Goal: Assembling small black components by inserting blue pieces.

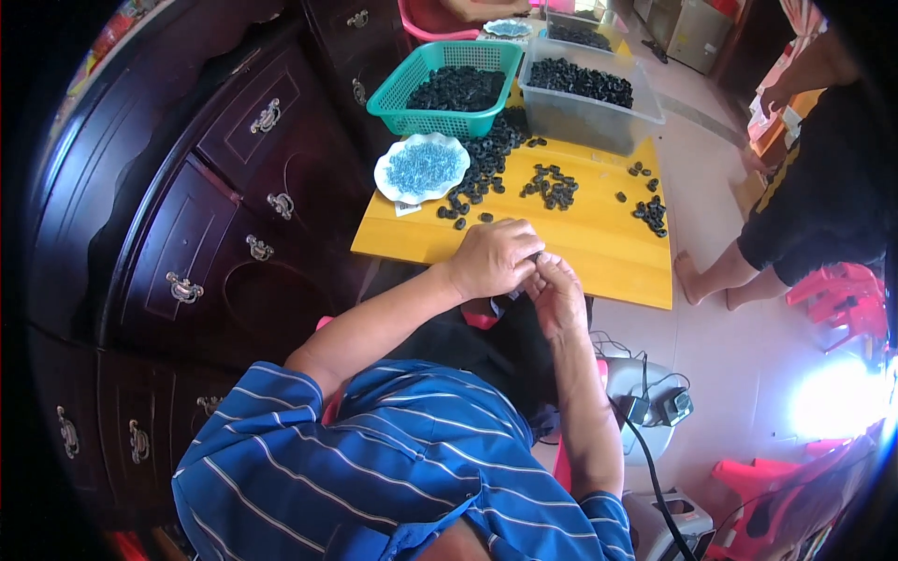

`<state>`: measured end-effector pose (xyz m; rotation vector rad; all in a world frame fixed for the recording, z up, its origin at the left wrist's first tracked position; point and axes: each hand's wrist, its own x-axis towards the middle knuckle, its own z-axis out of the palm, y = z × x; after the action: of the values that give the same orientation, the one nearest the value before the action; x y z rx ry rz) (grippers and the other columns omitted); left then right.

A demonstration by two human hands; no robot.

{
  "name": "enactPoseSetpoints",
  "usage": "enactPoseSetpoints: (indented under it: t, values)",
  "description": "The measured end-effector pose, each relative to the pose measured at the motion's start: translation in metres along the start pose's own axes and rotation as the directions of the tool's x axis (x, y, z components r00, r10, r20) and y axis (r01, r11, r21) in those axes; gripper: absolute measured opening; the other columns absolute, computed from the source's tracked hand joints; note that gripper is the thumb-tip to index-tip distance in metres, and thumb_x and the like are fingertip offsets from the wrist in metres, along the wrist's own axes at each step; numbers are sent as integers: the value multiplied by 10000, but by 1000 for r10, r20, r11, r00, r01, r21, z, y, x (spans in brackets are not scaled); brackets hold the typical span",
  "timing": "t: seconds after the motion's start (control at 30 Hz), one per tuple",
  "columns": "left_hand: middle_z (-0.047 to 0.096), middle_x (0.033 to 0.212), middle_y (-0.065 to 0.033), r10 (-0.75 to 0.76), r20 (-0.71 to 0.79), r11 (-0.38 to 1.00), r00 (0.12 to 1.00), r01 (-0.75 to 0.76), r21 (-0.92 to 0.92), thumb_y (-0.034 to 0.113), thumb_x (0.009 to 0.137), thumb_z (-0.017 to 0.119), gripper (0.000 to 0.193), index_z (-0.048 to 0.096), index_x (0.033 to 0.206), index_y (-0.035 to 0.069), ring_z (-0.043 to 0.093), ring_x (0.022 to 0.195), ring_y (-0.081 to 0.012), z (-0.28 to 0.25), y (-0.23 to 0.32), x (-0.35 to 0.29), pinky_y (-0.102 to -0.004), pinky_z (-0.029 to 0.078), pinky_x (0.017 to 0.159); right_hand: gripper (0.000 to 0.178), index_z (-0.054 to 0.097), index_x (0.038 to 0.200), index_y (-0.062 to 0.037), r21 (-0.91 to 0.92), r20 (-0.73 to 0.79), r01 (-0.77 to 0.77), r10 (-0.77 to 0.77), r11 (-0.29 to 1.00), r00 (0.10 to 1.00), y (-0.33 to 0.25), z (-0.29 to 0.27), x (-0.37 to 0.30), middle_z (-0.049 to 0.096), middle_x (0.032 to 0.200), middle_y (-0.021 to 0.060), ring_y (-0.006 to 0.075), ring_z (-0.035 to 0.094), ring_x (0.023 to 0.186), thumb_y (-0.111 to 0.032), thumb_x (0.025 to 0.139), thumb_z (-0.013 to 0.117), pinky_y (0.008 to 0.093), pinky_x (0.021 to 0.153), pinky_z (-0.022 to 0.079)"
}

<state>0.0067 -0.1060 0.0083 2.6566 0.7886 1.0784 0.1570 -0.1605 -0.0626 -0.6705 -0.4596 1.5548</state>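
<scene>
Fingers point(524, 245) of the left hand point(491, 259) and right hand point(561, 294) are drawn together at the centre of the frame, closed on one small dark piece point(536, 257). Most of it is hidden, so its exact grip cannot be told; two hands on something so small suggest that one steadies while the other works. Both are held at the near edge of the yellow table point(599, 248), probably to keep the piece close to the eyes.

Just beyond, black pieces lie in three groups: a long heap point(482, 168) left of centre, a middle cluster point(561, 194), and a looser right cluster point(653, 217) by the table's right edge. The gaps seem meant to keep the groups apart; the pieces overlap too much to count, though one single black piece point(621, 196) lies alone between the middle and right groups.

Left of the heap sits one white scalloped dish point(382, 173) of tiny blue pieces point(426, 166), seemingly shallow for easy picking. Behind stand one green basket point(468, 122) and one clear bin point(589, 126), both holding black pieces, likely set back as bulk stock to leave working room in front. At the top of the frame come a second dish point(510, 36) and a second bin point(615, 44), making two of each. One other person point(828, 187) in dark clothes is at the right edge.
</scene>
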Motion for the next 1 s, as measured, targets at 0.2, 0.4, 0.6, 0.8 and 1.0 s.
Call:
enactPoseSetpoints:
  t: [0.2,0.4,0.6,0.8,1.0]
  values:
    - [655,861,-75,17,67,1000,998,-17,-3,133,725,732,176,688,876,54,665,797,-275,-6,-4,1,-382,542,680,59,642,960,-87,-17,-44,-8,8,1000,999,1,7,-3,628,853,-34,57,565,743,-144,946,639,228,727,479]
    - [635,802,-77,-83,202,997,976,82,15,186,748,745,204,656,878,56,655,751,-275,-16,-7,3,-379,525,649,120,634,948,-54,-141,-45,-8,2,990,999,4,15,-6,570,768,-33,59,492,665,-173,961,625,216,637,405]
    - [683,797,-39,-192,588,829,786,450,-331,229,814,738,241,652,946,46,660,733,-131,-27,-38,2,-296,517,671,165,640,1010,-54,-321,60,-56,80,945,995,6,8,-7,670,867,20,78,566,725,-212,984,600,223,683,452]
    - [695,791,-60,-374,717,727,588,666,-166,142,842,706,152,637,919,32,661,605,-118,-53,-112,19,-251,530,536,197,617,1129,-67,-381,85,-120,164,917,983,3,12,-10,711,990,62,111,648,835,-215,1019,549,249,794,516]
    - [673,933,-55,-666,-3,624,746,556,-549,89,901,646,405,543,1273,-33,621,776,-101,-89,-168,87,-227,504,659,186,614,1141,-80,-374,75,-110,148,921,986,2,10,-10,707,1008,54,107,648,851,-202,1010,563,244,807,512]
